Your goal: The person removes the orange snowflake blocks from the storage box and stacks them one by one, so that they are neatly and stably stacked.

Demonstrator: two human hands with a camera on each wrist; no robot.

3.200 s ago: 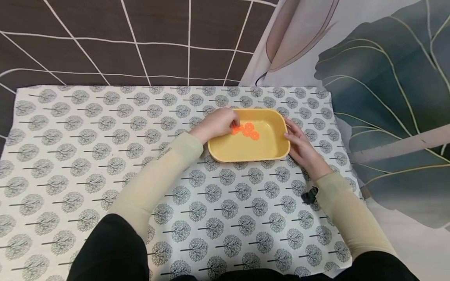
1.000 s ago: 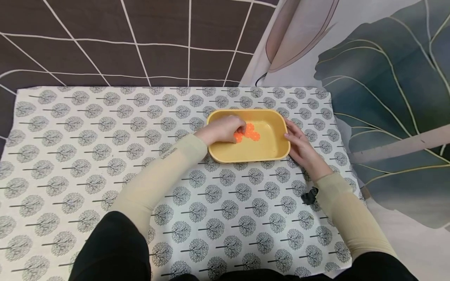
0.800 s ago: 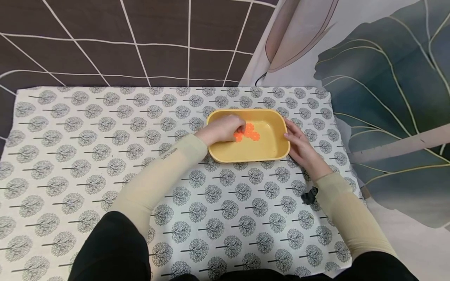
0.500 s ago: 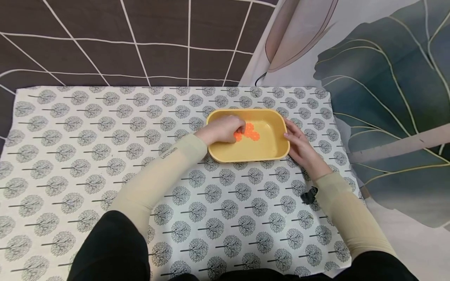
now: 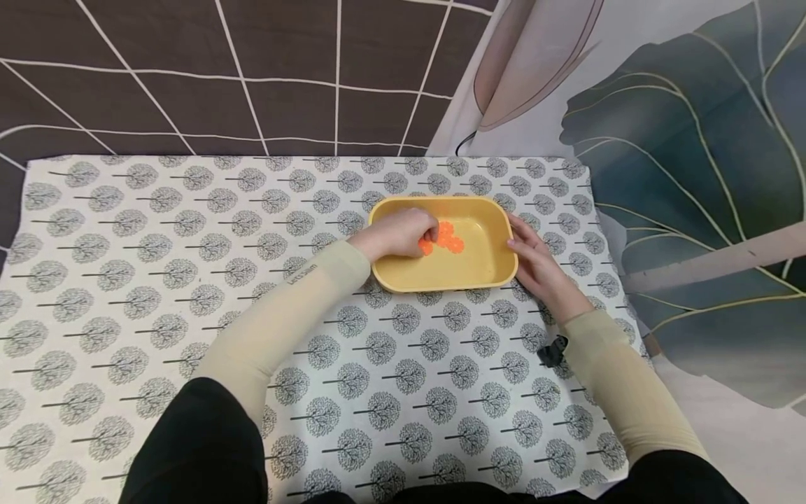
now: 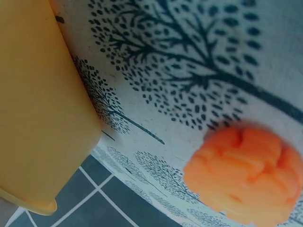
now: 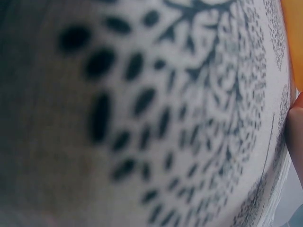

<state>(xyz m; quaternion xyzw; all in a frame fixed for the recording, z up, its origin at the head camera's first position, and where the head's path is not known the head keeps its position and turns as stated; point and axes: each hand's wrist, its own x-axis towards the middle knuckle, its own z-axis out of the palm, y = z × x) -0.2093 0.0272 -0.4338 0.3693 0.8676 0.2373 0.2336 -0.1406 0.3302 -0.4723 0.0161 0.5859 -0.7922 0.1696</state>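
Note:
A yellow rectangular bin (image 5: 478, 269) with rounded corners stands on the patterned cloth, holding several small orange flower-shaped pieces (image 5: 452, 241). My left hand (image 5: 399, 232) reaches over its left end, fingers curled down and pinching at the leftmost of those pieces; the fingertips are partly hidden. At the bin's right end my right hand (image 5: 546, 271) rests against the outer wall, thumb at the rim and fingers extended along the side. In the left wrist view, an orange ridged flower-shaped piece (image 6: 246, 175) lies on the cloth outside the bin (image 6: 42, 104); the forearm hides it from the head view.
A white tablecloth (image 5: 157, 245) printed with grey trees covers the table. Dark cloth with white grid lines (image 5: 283, 105) hangs behind the far edge, and a leaf-patterned curtain (image 5: 705, 175) hangs at the right. A small black device (image 5: 554, 351) sits at the right wrist.
Compared with about three seconds ago, my left hand has moved slightly right and lower into the bin, over the orange pieces. During the last second both hands and the bin stay still.

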